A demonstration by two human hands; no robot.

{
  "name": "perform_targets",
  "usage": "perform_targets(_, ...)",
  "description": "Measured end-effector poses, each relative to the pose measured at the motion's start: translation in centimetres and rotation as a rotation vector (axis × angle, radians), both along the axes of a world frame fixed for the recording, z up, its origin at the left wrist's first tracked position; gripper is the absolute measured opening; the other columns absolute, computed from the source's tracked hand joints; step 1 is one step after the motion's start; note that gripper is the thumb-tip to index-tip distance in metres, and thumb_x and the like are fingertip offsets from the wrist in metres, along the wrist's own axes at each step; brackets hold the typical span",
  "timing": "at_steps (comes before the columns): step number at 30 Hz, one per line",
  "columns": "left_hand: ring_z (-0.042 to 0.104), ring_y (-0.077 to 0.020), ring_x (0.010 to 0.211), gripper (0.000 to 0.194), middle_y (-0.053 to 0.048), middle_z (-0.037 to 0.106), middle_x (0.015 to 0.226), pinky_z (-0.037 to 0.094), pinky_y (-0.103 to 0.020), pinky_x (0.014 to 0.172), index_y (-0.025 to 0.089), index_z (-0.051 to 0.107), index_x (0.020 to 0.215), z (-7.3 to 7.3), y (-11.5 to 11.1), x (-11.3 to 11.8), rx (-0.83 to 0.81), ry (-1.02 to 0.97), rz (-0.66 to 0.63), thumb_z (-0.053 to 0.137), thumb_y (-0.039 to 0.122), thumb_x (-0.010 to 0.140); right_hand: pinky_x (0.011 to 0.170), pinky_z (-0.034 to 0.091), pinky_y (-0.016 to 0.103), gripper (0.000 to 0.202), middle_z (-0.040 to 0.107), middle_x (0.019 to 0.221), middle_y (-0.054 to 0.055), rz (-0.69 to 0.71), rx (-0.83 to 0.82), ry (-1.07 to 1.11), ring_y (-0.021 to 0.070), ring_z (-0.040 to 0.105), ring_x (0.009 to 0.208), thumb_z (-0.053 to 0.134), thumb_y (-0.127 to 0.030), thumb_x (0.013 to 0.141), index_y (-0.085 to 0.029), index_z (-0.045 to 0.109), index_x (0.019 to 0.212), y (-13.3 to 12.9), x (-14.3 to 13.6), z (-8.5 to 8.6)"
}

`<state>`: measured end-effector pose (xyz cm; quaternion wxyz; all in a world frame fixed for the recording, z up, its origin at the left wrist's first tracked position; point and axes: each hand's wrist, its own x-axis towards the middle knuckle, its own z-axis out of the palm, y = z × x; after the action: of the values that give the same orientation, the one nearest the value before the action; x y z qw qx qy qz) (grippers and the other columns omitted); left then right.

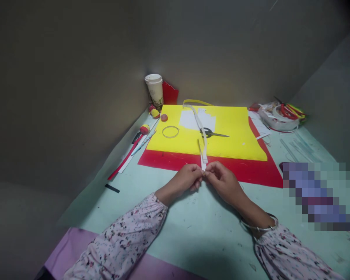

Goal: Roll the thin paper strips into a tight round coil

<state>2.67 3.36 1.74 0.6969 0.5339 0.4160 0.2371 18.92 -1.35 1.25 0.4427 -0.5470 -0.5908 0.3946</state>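
My left hand (189,177) and my right hand (221,179) meet at the near edge of the red sheet (245,171), fingertips pinched together. Between them they hold the lower end of a white strip (203,165), which stretches away from me over the yellow sheets (236,147). A tiny yellowish bit shows at the fingertips, too small to make out. Another long pale strip (198,122) curves over the yellow sheets and ends just beyond my hands. Black scissors (212,133) lie partly under it, beside white paper (186,119).
A lidded paper cup (155,91) stands at the back left. Rolled coils (144,129) with red and white strips lie at left, a wire ring (170,132) on the yellow sheets. At right are a filled container (280,123), clear sticks (300,149) and a pixelated object (317,198).
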Motion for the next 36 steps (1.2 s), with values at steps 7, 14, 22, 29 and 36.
perform_targets(7, 0.04, -0.0067, 0.041, 0.016, 0.003, 0.048, 0.05, 0.024, -0.02, 0.041, 0.019, 0.05, 0.065, 0.8, 0.0, -0.3, -0.077, -0.074, 0.042, 0.054, 0.026, 0.078, 0.071, 0.048, 0.033, 0.011, 0.066, 0.09, 0.007, 0.062, 0.348, -0.411, 0.0212, 0.062, 0.083, 0.051, -0.029, 0.098, -0.023, 0.06, 0.095, -0.4, 0.4, 0.3)
perform_targets(14, 0.041, -0.0062, 0.041, 0.013, 0.004, 0.047, 0.053, 0.023, -0.019, 0.04, 0.019, 0.049, 0.067, 0.3, 0.2, -0.3, -0.092, -0.105, 0.065, 0.056, 0.025, 0.077, 0.061, 0.041, 0.03, 0.015, 0.063, 0.091, 0.008, 0.074, 0.434, -0.64, 0.0209, 0.06, 0.08, 0.045, -0.026, 0.102, -0.022, 0.059, 0.098, -0.5, 0.2, 0.0)
perform_targets(22, 0.05, -0.0074, 0.047, 0.023, -0.001, 0.058, 0.063, 0.034, -0.02, 0.044, 0.013, 0.062, 0.074, 0.6, 0.0, -0.3, -0.106, -0.178, -0.005, 0.06, 0.033, 0.084, 0.067, 0.042, 0.032, 0.016, 0.06, 0.087, 0.004, -0.004, 0.303, -0.441, 0.019, 0.058, 0.077, 0.043, -0.026, 0.101, -0.022, 0.054, 0.091, -0.4, 0.3, -0.3)
perform_targets(29, 0.053, -0.0051, 0.057, 0.037, -0.005, 0.064, 0.078, 0.036, -0.018, 0.05, 0.008, 0.071, 0.085, 1.0, 0.3, -0.7, -0.217, -0.28, -0.009, 0.078, 0.044, 0.08, 0.071, 0.045, 0.033, 0.018, 0.061, 0.087, 0.002, -0.024, 0.147, -0.164, 0.0183, 0.058, 0.078, 0.047, -0.033, 0.101, -0.023, 0.053, 0.088, -0.3, 0.4, 0.3)
perform_targets(36, 0.049, -0.0036, 0.058, 0.034, -0.001, 0.059, 0.073, 0.029, -0.016, 0.048, 0.008, 0.071, 0.081, 1.2, 0.1, -0.6, -0.336, -0.342, 0.065, 0.088, 0.035, 0.071, 0.074, 0.046, 0.033, 0.017, 0.058, 0.089, 0.004, -0.016, 0.267, -0.205, 0.0192, 0.058, 0.083, 0.048, -0.029, 0.1, -0.022, 0.058, 0.09, -0.3, 0.3, 0.4)
